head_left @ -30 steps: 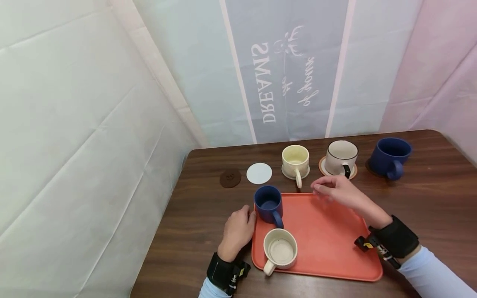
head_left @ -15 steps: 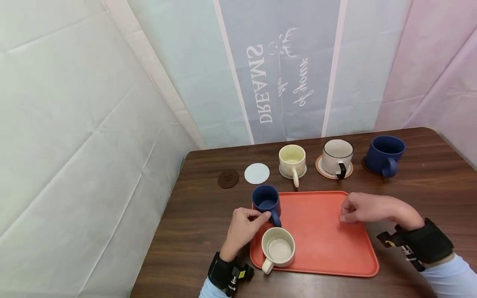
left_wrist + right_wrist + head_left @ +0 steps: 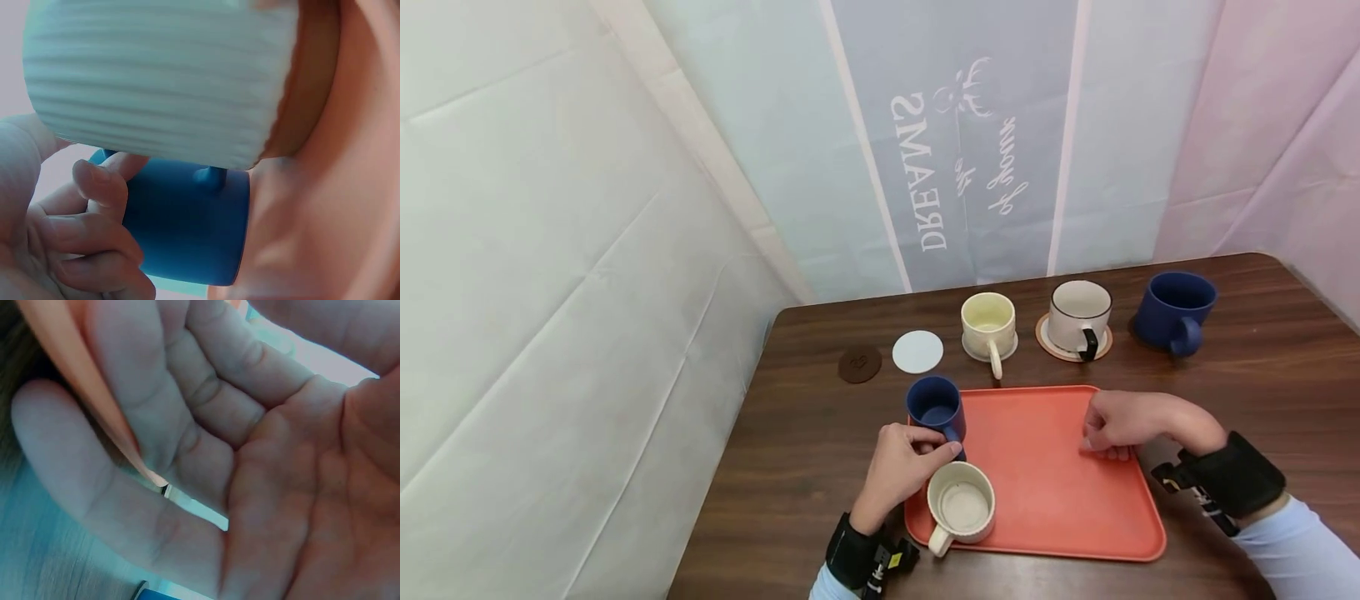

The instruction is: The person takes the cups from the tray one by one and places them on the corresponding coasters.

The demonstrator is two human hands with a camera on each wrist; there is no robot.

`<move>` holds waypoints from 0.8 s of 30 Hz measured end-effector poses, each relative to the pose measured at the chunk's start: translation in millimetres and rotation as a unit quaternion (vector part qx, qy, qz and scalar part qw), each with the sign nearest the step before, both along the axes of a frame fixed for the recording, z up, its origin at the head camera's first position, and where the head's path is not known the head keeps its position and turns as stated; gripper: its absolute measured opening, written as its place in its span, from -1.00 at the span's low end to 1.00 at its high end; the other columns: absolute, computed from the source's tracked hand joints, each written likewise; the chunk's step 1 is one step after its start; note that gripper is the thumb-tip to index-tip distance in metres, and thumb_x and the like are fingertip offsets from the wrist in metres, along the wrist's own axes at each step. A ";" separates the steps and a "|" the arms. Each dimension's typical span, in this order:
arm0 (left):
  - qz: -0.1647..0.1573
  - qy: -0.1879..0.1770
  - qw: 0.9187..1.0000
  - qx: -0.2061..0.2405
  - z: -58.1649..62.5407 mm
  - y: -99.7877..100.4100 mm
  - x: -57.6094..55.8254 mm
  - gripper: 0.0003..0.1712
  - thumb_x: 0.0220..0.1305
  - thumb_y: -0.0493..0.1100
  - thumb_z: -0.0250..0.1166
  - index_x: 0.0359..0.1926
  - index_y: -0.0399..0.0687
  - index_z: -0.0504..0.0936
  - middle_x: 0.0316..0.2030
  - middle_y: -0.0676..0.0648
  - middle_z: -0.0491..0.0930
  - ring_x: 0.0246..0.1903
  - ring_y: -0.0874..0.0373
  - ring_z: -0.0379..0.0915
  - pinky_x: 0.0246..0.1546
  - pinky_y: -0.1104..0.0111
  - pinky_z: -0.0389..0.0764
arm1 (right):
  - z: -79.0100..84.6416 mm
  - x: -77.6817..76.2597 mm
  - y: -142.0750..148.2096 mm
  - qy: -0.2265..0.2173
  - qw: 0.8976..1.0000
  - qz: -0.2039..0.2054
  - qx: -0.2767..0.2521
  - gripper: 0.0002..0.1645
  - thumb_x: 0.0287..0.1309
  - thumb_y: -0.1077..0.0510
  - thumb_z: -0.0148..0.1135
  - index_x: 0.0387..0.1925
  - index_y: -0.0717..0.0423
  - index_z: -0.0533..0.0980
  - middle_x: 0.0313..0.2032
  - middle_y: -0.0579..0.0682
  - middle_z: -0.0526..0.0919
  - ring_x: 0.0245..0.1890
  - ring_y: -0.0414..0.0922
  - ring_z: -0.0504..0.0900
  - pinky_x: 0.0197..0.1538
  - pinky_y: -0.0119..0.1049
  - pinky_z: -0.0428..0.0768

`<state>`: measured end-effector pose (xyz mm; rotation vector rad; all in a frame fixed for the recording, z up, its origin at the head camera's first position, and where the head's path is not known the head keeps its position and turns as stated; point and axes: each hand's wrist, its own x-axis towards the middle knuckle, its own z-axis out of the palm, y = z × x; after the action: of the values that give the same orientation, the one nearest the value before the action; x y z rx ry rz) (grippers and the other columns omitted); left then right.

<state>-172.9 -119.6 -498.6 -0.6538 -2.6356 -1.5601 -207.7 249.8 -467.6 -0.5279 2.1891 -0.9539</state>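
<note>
My left hand [image 3: 898,462] pinches the handle of a small blue mug [image 3: 936,398] that stands at the back left corner of a red-orange tray [image 3: 1037,487]. In the left wrist view the blue mug [image 3: 194,231] is partly covered by a ribbed cream mug [image 3: 156,81] in front. That cream mug [image 3: 961,504] sits on the tray's front left, handle toward the near edge. My right hand [image 3: 1127,421] holds the tray's back right edge with bent fingers. The right wrist view shows the tray rim [image 3: 94,381] passing between the little finger and the others.
Along the back of the wooden table [image 3: 797,450] stand a pale yellow mug [image 3: 988,323], a white mug with a black handle [image 3: 1078,312] on a coaster, and a larger blue mug [image 3: 1176,308]. A white coaster [image 3: 917,352] and a dark brown coaster [image 3: 860,364] lie behind the tray.
My left hand has moved from the tray's left edge to the blue mug's handle. My right hand has come from near the white mug to the tray's right edge.
</note>
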 end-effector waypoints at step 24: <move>0.023 -0.040 0.999 -0.019 6.6 -17.3 7.9 -0.90 0.34 -0.12 0.45 -0.31 -0.01 0.82 -0.54 0.13 0.56 -0.51 0.27 0.41 -0.48 0.44 0.40 | 4.1 -9.3 34.1 0.001 0.989 -0.096 0.114 -0.63 0.43 0.08 0.31 -0.53 0.11 0.55 -0.62 -0.05 0.54 -0.63 -0.18 0.53 -0.51 -0.31 0.56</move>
<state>-165.0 -136.9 -492.0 -0.5408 -2.7220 -1.5610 -217.0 283.9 -463.5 -0.2139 2.3438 -0.7854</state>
